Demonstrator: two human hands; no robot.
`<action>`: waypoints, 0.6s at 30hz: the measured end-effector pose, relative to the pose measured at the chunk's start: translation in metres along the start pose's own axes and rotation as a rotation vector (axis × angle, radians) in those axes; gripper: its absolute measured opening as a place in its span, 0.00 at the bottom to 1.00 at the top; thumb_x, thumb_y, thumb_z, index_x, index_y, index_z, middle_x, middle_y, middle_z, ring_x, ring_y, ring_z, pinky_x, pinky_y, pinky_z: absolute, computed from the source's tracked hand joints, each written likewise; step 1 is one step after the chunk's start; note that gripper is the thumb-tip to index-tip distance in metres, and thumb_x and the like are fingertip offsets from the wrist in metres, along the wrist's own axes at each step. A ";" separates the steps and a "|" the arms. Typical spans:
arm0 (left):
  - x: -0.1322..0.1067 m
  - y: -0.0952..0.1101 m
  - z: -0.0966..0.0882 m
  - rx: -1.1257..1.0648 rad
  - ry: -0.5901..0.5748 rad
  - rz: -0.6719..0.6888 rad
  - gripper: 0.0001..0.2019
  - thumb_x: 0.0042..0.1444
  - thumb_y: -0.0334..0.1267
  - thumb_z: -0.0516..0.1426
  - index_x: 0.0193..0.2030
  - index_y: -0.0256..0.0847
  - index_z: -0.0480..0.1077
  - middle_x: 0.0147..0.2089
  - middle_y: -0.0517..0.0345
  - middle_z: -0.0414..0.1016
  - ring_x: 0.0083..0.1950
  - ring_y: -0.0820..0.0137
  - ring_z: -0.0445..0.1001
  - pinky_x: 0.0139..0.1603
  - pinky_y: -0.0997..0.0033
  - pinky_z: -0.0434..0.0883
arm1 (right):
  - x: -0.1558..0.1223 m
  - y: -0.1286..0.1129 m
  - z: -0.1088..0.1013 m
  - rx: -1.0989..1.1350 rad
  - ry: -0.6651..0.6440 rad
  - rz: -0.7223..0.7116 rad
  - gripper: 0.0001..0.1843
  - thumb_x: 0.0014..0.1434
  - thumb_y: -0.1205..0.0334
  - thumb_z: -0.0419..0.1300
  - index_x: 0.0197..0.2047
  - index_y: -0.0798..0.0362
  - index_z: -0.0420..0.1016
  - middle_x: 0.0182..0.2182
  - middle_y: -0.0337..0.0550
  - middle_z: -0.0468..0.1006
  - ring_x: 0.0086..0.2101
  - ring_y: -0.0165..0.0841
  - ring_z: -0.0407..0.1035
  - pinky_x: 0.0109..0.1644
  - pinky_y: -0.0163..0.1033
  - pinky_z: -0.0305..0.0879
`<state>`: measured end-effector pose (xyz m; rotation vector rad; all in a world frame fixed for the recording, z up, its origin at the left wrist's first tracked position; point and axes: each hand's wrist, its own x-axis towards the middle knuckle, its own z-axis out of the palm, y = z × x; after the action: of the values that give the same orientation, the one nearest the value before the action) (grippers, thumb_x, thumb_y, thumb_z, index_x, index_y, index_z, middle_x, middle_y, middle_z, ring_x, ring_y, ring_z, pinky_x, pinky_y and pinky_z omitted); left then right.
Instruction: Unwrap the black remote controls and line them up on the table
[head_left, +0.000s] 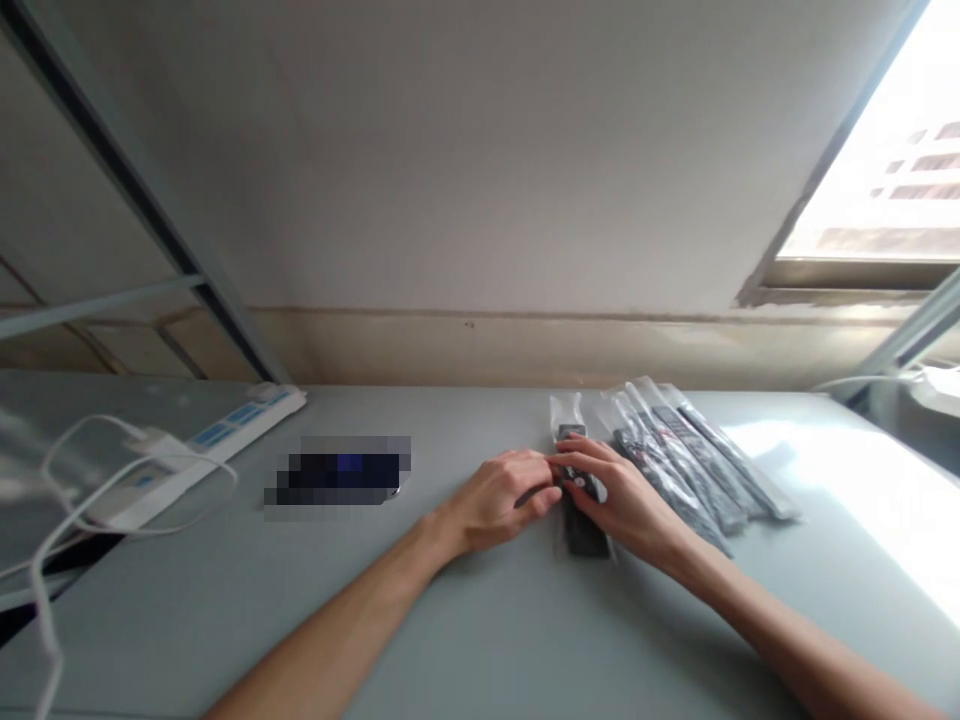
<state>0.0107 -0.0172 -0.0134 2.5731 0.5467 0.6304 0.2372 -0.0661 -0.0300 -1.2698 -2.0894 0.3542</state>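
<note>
A black remote control (pixel 586 535) in a clear plastic sleeve lies lengthwise on the grey desk (pixel 420 620). My right hand (pixel 619 490) reaches over it from the right, thumb and fingers closed on its middle part. From the left side, my left hand (pixel 510 495) meets it with bent fingers at the sleeve's edge, the fingertips partly hidden beside my right fingers. Just right of my hands, several more bagged remote controls (pixel 679 455) lie fanned out side by side.
A white power strip (pixel 217 440) with a plugged-in charger and loose white cables (pixel 49 600) occupies the left. A dark pixelated object (pixel 341 480) lies left of my hands. Metal frame posts (pixel 217 310) stand at both sides, with a wall behind and a window (pixel 885 170) at right.
</note>
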 end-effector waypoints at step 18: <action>-0.006 -0.051 -0.007 0.362 -0.082 -0.367 0.33 0.75 0.59 0.43 0.81 0.50 0.49 0.84 0.52 0.40 0.84 0.59 0.40 0.82 0.46 0.40 | 0.012 -0.016 -0.020 -0.359 0.017 0.069 0.29 0.78 0.53 0.47 0.32 0.53 0.83 0.39 0.53 0.86 0.45 0.44 0.81 0.56 0.45 0.70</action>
<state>-0.0111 0.0243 -0.0348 2.6998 1.1617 0.3198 0.2358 -0.0654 -0.0020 -1.5460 -2.1625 -0.0059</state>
